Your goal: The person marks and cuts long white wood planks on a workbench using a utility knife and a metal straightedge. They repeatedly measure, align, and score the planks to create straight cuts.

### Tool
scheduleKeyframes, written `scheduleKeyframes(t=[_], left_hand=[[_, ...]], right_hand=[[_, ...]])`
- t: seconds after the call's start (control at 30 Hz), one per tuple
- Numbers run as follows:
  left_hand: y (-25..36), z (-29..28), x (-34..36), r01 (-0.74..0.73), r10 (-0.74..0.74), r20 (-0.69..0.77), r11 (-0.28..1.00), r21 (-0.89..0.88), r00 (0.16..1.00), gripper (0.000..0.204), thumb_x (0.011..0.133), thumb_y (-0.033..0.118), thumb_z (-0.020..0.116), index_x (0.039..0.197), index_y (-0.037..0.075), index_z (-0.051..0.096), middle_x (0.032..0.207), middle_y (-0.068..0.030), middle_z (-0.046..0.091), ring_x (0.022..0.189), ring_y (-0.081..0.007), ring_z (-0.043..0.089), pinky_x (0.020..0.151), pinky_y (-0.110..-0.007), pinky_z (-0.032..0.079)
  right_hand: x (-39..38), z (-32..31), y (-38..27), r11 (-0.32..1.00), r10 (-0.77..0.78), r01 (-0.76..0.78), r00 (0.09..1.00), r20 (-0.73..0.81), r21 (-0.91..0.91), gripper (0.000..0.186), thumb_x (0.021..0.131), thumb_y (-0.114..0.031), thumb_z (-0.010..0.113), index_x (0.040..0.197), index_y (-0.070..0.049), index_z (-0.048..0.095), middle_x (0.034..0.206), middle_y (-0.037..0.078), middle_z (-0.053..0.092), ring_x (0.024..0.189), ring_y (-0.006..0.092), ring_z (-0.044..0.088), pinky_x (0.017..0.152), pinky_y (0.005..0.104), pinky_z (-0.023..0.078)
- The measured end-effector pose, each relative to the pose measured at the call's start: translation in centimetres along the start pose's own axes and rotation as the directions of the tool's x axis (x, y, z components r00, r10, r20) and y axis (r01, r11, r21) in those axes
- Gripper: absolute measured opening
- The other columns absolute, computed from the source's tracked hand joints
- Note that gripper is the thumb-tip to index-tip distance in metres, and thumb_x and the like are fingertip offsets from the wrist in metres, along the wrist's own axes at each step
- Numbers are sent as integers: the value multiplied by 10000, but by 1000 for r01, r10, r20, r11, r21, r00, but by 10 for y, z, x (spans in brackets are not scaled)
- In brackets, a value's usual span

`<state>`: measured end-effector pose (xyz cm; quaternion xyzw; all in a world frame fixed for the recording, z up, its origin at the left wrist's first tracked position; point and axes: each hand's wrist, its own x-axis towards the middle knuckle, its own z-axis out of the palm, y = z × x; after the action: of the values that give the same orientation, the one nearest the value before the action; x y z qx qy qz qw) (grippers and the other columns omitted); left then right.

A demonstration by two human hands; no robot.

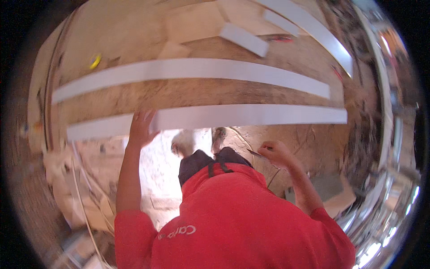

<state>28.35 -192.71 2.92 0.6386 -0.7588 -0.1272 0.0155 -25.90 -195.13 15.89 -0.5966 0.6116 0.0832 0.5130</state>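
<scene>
Dusty brown and scuffed, the wide work surface (107,99) spreads out below my head camera, its edges bowed by the lens. Along its near edge I have a long, flat, smooth white strip (251,115), running from left to right in front of the person in a red short-sleeved shirt (233,215) and dark shorts (195,165). I see the left hand (143,127) laid over this strip, left of its middle, fingers extended across it and thumb spread out by the near edge; it is open rather than wrapped around anything. Off to the right, nearer the body and apart from the strip, the right hand (274,154) is curled closed on a slim, dark, pointed tool (255,154), whose exact kind I cannot tell through the blur. Beyond the near strip lies a second long white strip (192,68), with a gap between them. Farther back I make out a short white rectangular piece (244,39) and, to the left, a small bright yellow object (95,61).
</scene>
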Motion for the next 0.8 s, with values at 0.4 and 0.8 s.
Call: scheduleKeyframes(t=[0.4, 0.8], left_hand=[[50, -7, 41, 571, -611, -134, 784, -245, 780, 1233, 729, 788, 731, 1695, 246, 189, 1765, -178, 29, 1626, -395, 0, 1206, -763, 32], [82, 1, 45, 694, -731, -33, 661, -285, 682, 1413, 499, 827, 831, 1676, 290, 263, 1776, -95, 69, 1632, -353, 2, 1152, -837, -11]], right_hand=[[14, 4, -127, 933, -346, 245, 813, 469, 263, 419, 1040, -379, 589, 956, -1, 748, 694, 35, 612, 624, 127, 580, 551, 314, 449], [141, 102, -213, 631, -746, 740, 499, 441, 231, 279, 966, -133, 452, 897, 23, 673, 657, -12, 489, 603, 80, 451, 574, 281, 373]])
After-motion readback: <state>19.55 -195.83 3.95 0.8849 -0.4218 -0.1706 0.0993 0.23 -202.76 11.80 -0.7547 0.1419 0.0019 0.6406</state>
